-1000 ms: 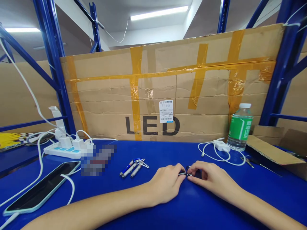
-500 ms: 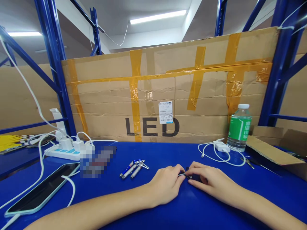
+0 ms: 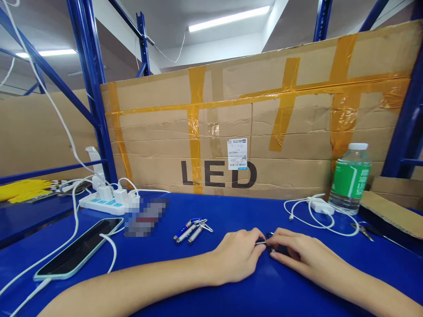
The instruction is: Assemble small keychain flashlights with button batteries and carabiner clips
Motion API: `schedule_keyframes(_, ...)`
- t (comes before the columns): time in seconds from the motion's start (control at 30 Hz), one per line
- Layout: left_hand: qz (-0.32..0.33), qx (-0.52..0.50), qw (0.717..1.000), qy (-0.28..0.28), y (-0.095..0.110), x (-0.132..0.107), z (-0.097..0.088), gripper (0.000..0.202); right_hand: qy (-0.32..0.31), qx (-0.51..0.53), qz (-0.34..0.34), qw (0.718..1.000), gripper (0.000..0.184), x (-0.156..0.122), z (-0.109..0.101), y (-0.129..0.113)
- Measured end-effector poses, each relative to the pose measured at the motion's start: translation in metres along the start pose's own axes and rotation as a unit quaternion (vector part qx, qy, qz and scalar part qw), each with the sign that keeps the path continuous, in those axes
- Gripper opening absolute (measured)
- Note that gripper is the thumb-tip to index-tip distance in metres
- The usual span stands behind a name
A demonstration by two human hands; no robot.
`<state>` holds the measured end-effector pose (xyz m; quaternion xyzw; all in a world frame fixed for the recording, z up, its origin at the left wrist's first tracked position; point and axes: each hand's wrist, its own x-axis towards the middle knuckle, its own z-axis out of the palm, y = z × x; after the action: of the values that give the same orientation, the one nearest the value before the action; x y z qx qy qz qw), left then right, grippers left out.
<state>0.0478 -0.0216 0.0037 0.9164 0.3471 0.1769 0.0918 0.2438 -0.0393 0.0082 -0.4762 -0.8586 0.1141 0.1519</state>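
Observation:
Above the blue tabletop (image 3: 205, 299), my left hand (image 3: 238, 256) pinches a thin, dark and silvery piece (image 3: 260, 242) between thumb and forefinger. My right hand (image 3: 299, 251) meets it fingertip to fingertip, its thumb and fingers closed on a small dark part with a loop (image 3: 270, 235). Both pieces are mostly covered by my fingers, so their kind and whether they are joined cannot be told. Left of my left hand lie a blue pen-shaped keyring light (image 3: 183, 230) and silver ones (image 3: 195, 234), with metal clips at their far ends.
A phone (image 3: 79, 248) with white cables and a power strip (image 3: 104, 205) occupy the left side. At right are a coiled white cable (image 3: 325, 225), a green-labelled bottle (image 3: 350, 178), scissors or keys-like metal (image 3: 366, 232) and a cardboard box (image 3: 393, 213). Taped cardboard (image 3: 158, 141) stands behind.
The whole view has shifted, so everything sits farther right in the picture. My hands keep their pinch and have barely moved relative to the table.

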Motion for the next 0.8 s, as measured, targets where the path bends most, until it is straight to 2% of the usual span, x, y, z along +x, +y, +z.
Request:
schedule_keyframes(0.4,-0.008,-0.007,1.0,-0.01,-0.0002,-0.0007,-0.0006,0.025,-0.018,0.002,0.015,1.0,0.03,-0.0015,-0.0011,-0.0016)
schedule_keyframes(0.8,0.004,-0.001,1.0,0.002,-0.0016,0.0003,0.0016,0.023,-0.001,0.012,0.031,0.999,0.022,-0.0003,-0.0018,-0.0015)
